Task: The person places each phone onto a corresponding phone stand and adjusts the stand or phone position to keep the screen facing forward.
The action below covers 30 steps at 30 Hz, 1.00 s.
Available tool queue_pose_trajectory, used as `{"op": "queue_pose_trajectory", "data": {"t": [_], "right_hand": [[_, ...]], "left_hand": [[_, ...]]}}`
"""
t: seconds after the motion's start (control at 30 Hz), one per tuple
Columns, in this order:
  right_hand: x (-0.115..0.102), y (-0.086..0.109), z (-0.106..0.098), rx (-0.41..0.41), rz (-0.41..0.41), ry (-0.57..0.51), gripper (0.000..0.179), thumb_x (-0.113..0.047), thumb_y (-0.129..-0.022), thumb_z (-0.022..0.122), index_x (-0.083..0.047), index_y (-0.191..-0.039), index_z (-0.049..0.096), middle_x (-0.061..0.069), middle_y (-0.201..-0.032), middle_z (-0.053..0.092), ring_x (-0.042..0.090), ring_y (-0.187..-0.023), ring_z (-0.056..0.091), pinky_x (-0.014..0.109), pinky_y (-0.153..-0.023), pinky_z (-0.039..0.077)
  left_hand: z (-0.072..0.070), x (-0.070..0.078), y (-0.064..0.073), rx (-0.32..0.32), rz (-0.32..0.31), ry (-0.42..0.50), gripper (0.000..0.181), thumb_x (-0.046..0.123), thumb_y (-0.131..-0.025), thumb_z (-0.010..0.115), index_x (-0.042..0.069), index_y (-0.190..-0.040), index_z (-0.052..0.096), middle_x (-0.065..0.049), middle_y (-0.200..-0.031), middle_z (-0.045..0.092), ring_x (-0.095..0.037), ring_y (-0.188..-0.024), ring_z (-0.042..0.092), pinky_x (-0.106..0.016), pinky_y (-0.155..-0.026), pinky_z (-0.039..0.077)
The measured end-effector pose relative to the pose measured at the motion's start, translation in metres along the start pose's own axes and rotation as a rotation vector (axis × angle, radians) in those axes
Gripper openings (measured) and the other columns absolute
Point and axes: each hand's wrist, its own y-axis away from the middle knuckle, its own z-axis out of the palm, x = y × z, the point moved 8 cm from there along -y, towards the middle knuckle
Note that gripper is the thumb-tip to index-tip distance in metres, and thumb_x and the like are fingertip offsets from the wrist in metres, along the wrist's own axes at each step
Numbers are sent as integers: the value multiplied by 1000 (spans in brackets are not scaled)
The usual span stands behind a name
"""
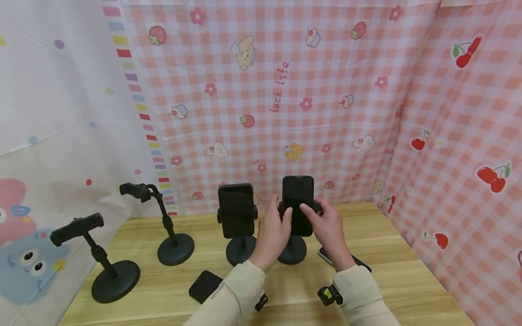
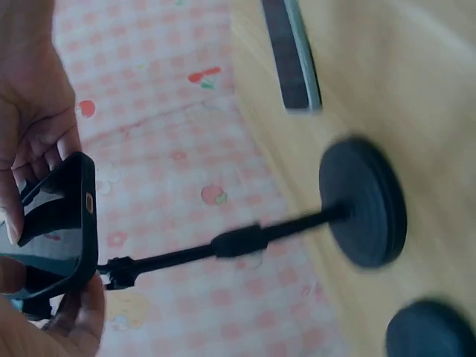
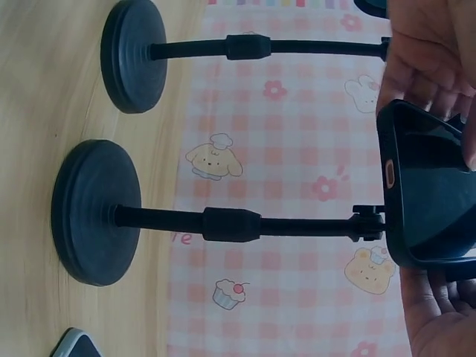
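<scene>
Backdrop, upper centre of frame: I note a pink checked cloth (image 1: 261, 81) printed with strawberries, cupcakes and "luck life"; upper left, a white cloth (image 1: 69, 99) with coloured dots. Lower left I log a black clamp stand (image 1: 116, 281) and a second stand (image 1: 176, 249), then, lower centre, a third stand (image 1: 240, 250) bearing an upright dark phone (image 1: 236, 210). On the wood-grain table (image 1: 408, 280) I record two phones lying flat: one phone (image 1: 205, 286) lower centre, another phone (image 1: 325, 255) lower right.
</scene>
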Motion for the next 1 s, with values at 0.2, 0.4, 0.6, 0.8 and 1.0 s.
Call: {"op": "queue_pose_trajectory", "data": {"t": [0.2,0.4,0.6,0.8,1.0], "right_hand": [[6,-1,3,-54,27,-49,41,-33,-97,66,-4,-125,64,16,-104,66,24,-86,58,30,-71,49],[6,-1,4,-118,21,-83,41,-30,-100,62,-4,-131,60,17,-113,66,25,-94,61,33,-82,51],[9,-2,6,-166,56,-137,44,-29,-100,61,-4,-136,57,19,-122,64,27,-104,63,43,-94,51],[11,-2,7,-167,34,-144,40,-27,-100,61,-4,-132,60,18,-116,66,23,-99,66,40,-90,53],[12,-2,8,-139,22,-140,39,-27,-99,62,-4,-131,61,16,-113,68,20,-94,65,34,-86,54]], "left_hand": [[3,-6,2,-8,-16,169,40,25,-105,53,4,-138,47,-13,-123,60,-24,-105,65,-41,-88,54],[4,-9,0,-21,-14,243,35,20,-104,54,1,-134,49,-17,-126,61,-28,-113,64,-44,-94,51],[5,-12,-1,-27,-25,286,31,19,-103,56,1,-129,52,-15,-122,63,-26,-109,65,-43,-93,51],[6,-13,1,2,2,283,29,17,-102,57,2,-126,52,-14,-121,63,-24,-105,66,-42,-91,53],[6,-12,3,30,-12,271,29,17,-102,57,2,-127,52,-13,-121,62,-23,-104,65,-41,-90,54]]}}
